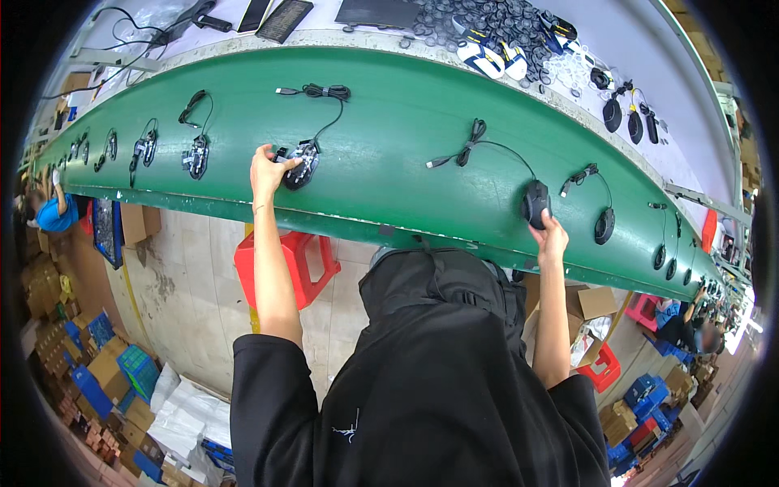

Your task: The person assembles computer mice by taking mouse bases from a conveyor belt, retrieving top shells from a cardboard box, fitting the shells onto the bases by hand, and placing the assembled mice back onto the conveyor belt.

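Note:
On the green belt, my left hand [268, 170] has its fingers closed on an opened computer mouse [303, 166] with its inner parts showing. That mouse's cable [326, 92] lies bundled above it, toward the far side. Off to the right, my right hand [550, 235] grips the near end of a closed black mouse [535, 203], thumb and fingers at its sides. From this mouse a thin cable runs to a tied bundle [471, 144] with a silver plug at its end. Both mice appear to rest on the belt.
More opened mice [195, 158] lie leftward along the green belt [389, 122]; closed black ones [604, 226] lie to the right. Beyond it, a shelf holds a heap of small dark round parts [519, 36]. A red stool [296, 268] stands below. Other people [55, 213] sit at both ends.

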### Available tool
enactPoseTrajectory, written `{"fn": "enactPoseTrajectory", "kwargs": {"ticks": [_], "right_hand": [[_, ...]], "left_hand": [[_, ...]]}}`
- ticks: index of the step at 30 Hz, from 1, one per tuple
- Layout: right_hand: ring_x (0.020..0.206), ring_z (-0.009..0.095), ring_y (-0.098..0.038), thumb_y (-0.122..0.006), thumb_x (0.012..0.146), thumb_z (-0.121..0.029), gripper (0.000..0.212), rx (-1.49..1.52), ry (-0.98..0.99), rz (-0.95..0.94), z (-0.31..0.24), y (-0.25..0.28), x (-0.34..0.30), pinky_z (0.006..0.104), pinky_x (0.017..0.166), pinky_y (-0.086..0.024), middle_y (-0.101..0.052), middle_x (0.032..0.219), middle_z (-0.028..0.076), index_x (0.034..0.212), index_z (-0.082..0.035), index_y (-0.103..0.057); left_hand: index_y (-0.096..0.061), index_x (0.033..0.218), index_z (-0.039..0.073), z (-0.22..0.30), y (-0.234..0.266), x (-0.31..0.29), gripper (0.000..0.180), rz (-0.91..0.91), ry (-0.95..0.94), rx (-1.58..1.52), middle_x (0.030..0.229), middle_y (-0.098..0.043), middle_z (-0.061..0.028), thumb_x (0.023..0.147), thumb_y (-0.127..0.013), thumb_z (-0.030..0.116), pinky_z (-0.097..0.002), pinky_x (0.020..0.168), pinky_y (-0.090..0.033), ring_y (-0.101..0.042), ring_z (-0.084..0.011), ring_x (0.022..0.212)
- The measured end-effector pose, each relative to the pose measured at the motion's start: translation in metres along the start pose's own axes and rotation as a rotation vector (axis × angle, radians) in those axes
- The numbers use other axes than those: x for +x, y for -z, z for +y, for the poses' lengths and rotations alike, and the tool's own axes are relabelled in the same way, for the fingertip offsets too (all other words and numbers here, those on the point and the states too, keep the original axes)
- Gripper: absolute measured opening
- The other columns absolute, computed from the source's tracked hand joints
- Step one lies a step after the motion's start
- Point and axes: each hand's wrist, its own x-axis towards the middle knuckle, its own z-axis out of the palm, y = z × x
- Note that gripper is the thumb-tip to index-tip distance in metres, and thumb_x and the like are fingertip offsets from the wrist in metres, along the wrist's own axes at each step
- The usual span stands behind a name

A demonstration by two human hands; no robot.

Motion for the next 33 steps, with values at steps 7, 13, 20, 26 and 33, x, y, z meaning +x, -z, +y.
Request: {"fn": "enactPoseTrajectory", "kwargs": {"ticks": [7, 13, 20, 26, 33], "right_hand": [[0.093, 0.024, -0.069, -0.070, 0.083, -0.020, 0.042, -0.795, 0.578, -0.079, -0.003, -0.037, -0.055, 0.0343, 0.082, -0.054, -0.069, 0.106, 0.017, 0.120, -0.001, -0.062], [0.089, 0.021, -0.068, -0.074, 0.081, -0.019, 0.044, -0.670, 0.681, -1.174, 0.007, -0.190, -0.151, 0.0337, 0.080, -0.055, -0.070, 0.100, 0.012, 0.121, -0.007, -0.061], [0.078, 0.021, -0.067, -0.076, 0.074, -0.010, 0.052, -0.668, 0.609, -1.121, 0.017, -0.216, -0.161, 0.0316, 0.073, -0.055, -0.067, 0.102, 0.012, 0.120, -0.003, -0.053], [0.078, 0.015, -0.067, -0.071, 0.076, -0.006, 0.044, -0.490, 0.505, -1.021, 0.004, -0.203, -0.168, 0.0283, 0.070, -0.055, -0.067, 0.093, 0.009, 0.118, -0.005, -0.057], [0.078, 0.009, -0.064, -0.068, 0.086, -0.007, 0.030, -0.465, 0.471, -0.977, -0.012, -0.201, -0.179, 0.0237, 0.065, -0.052, -0.067, 0.089, 0.005, 0.115, -0.004, -0.061]], "left_hand": [[-0.063, 0.077, 0.000, 0.023, -0.020, -0.034, 0.021, -0.210, 0.124, -0.325, 0.077, -0.064, -0.0052, 0.071, -0.078, 0.013, -0.0294, 0.063, -0.046, -0.056, -0.0160, 0.066], [-0.060, 0.085, 0.004, 0.016, -0.074, -0.101, 0.017, -0.133, -0.055, -0.676, 0.094, -0.061, -0.0051, 0.079, -0.073, 0.012, -0.0282, 0.075, -0.046, -0.057, -0.0139, 0.080], [-0.062, 0.098, 0.003, 0.105, -0.049, -0.165, 0.028, -0.398, 0.309, -1.430, 0.093, -0.057, -0.0017, 0.095, -0.053, 0.029, -0.0279, 0.076, -0.045, -0.054, -0.0110, 0.089], [-0.062, 0.096, 0.005, 0.119, -0.047, -0.170, 0.032, -0.419, 0.359, -1.289, 0.083, -0.052, 0.0037, 0.099, -0.050, 0.034, -0.0276, 0.069, -0.044, -0.049, -0.0073, 0.077], [-0.061, 0.098, 0.003, 0.140, -0.027, -0.176, 0.036, -0.329, 0.283, -1.223, 0.094, -0.060, -0.0026, 0.098, -0.050, 0.037, -0.0265, 0.074, -0.047, -0.056, -0.0096, 0.088]]}}
